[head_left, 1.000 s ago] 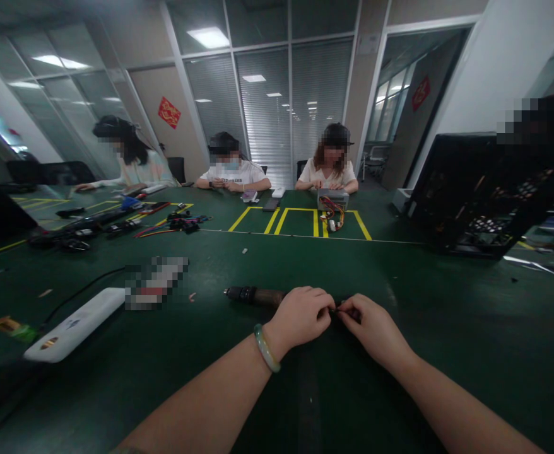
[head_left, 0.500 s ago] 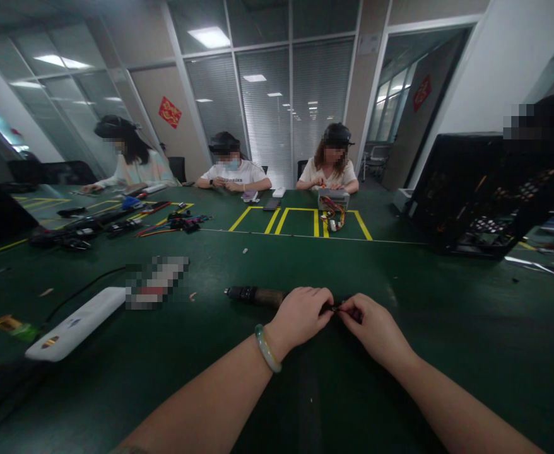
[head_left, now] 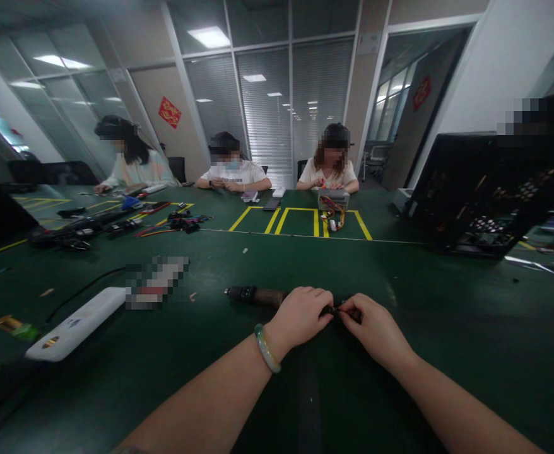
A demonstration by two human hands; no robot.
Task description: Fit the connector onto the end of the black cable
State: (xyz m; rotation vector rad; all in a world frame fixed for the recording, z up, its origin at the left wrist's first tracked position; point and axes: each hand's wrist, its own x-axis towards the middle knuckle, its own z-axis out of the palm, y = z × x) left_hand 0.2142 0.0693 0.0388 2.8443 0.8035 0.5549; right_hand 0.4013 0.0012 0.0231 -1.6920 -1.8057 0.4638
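My left hand (head_left: 300, 317), with a pale green bangle on the wrist, is closed around the near end of a dark tool with a brown handle (head_left: 257, 295) that lies on the green table (head_left: 447, 328). My right hand (head_left: 376, 329) meets it fingertip to fingertip, pinching a tiny dark part with a reddish spot (head_left: 337, 309) at the tool's tip. What exactly the part is I cannot make out.
A white flat device (head_left: 76, 323) with a black cable lies at the left. A black open computer case (head_left: 485, 195) stands at the right. Three people sit across the table; cables (head_left: 182, 222) and a power supply unit (head_left: 332, 202) lie before them inside yellow markings.
Both hands stay pinched together at the tool's tip, with only slight finger shifts. The person at far left has drawn a hand closer.
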